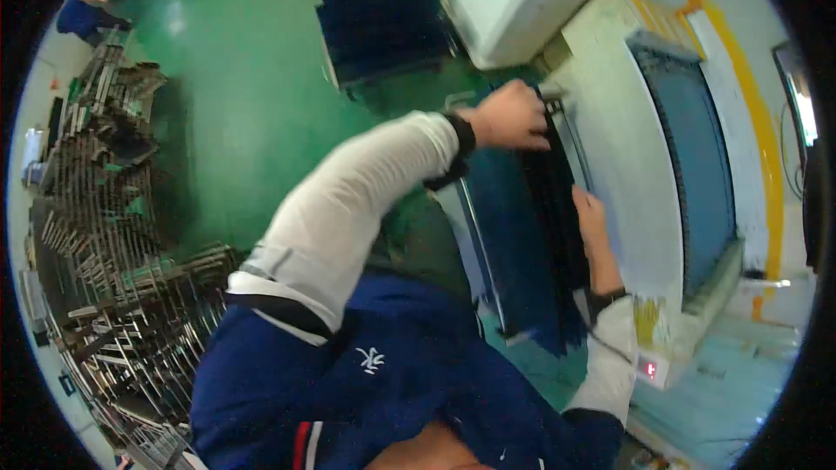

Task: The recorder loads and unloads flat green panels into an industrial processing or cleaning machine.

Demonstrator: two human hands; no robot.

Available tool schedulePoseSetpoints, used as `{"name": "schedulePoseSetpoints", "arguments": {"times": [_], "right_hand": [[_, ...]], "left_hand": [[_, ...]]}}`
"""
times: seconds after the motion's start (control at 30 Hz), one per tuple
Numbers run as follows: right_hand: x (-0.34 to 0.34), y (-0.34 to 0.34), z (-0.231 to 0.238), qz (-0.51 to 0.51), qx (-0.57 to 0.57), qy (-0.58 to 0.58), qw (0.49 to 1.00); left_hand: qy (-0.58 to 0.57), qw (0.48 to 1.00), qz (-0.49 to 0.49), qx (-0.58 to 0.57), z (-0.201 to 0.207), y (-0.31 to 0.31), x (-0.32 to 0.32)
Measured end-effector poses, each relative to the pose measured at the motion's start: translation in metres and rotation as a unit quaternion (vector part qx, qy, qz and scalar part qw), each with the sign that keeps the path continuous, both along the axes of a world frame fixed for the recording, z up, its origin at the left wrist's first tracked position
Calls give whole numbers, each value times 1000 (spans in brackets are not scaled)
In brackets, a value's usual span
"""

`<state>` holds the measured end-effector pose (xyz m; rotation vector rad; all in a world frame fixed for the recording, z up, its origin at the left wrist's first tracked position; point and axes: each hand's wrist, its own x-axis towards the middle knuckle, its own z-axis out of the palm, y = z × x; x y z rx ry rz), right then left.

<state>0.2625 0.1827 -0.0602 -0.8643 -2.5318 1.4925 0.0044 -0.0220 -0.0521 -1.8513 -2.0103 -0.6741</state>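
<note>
A stack of dark blue-black flat sheets point(514, 218) lies on a metal-framed rack right in front of me. At the far end of the stack, my left hand point(514, 117) is closed with its fingers curled over a dark sheet's edge; motion blurs the fingertips. My right hand point(594, 222) is at the stack's right side, its thumb up and its fingers partly hidden behind the dark edge it grips. White sleeves and dark wrist bands cover both forearms.
Another stack of dark sheets point(383, 30) stands on a cart farther ahead. To the right is a pale machine point(644, 174) with a blue-grey panel point(697, 157) and a small red display point(650, 370). Many metal frames point(131, 296) crowd the left. A person point(83, 16) is at far left.
</note>
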Motion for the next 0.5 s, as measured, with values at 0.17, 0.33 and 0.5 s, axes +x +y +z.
{"name": "schedulePoseSetpoints", "arguments": {"times": [0.17,0.33,0.5], "right_hand": [[0,7,9,6,61,-19,998],[-5,20,-9,31,166,-49,984],[-3,24,-14,68,225,-41,971]], "left_hand": [[-28,999,4,-30,6,20,15],[-33,999,-3,-34,10,35,38],[-55,997,6,-52,11,40,49]]}}
